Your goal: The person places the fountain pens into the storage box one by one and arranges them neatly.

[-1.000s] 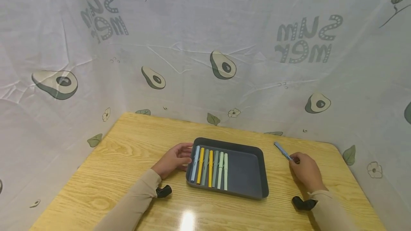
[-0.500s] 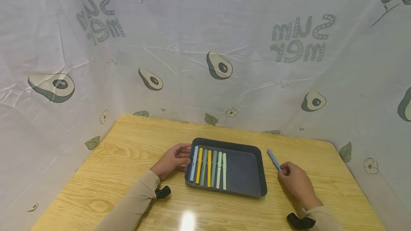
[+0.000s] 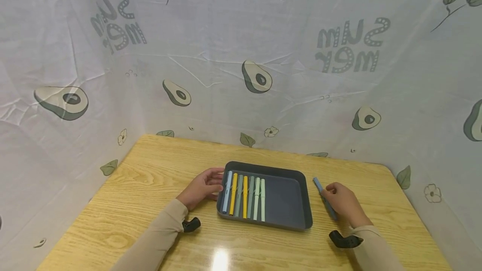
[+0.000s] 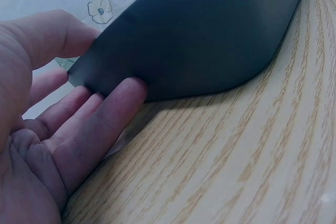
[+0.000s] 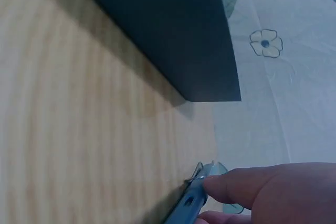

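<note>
A dark grey tray sits on the table with several capped pens in a row along its left side. From the left they are light blue, yellow, grey-green, yellow, grey-green and pale green. My left hand touches the tray's left wall from outside. In the left wrist view its fingers lie against that wall, fairly straight. To the right of the tray, my right hand pinches a blue pen between thumb and fingers; its clip shows in the right wrist view.
The wooden table extends around the tray. A whitish cloth printed with avocados hangs behind the table and at its sides. Black wrist mounts show on both arms.
My right hand has moved left with the blue pen, closer to the tray. It now holds the pen nearer its middle, with the lower end showing. The left hand has stayed at the tray.
</note>
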The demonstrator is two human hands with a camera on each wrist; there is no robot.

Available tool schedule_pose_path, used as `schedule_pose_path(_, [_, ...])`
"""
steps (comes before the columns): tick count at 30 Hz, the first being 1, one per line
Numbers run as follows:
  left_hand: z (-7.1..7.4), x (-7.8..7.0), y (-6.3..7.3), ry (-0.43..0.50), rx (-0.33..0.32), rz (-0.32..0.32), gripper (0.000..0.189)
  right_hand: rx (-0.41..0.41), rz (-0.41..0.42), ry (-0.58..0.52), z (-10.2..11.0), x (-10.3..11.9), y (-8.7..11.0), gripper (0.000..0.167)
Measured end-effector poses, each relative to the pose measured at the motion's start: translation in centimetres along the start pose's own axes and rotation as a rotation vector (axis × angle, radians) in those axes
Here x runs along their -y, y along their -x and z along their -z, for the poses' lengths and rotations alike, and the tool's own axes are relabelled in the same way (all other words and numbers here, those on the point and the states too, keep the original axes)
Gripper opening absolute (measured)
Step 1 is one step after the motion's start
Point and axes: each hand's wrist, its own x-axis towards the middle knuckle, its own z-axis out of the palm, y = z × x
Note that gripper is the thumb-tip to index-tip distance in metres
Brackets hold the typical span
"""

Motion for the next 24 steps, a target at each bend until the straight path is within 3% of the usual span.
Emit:
schedule_pose_path(9, [0.2, 0.3, -0.2, 0.001, 0.019, -0.013, 0.065, 0.019, -0.027, -0.013, -0.3, 1.9, -0.2, 0.039])
schedule_pose_path(17, [0.1, 0.5, -0.2, 0.010, 0.005, -0.006, 0.065, -0.014, -0.026, 0.009, -0.8, 2.0, 0.7, 0.029])
schedule_pose_path(24, [0.0, 0.3, -0.1, -0.006, 0.014, -0.011, 0.065, -0.069, -0.013, -0.117, -0.5, 2.7, 1.1, 0.028])
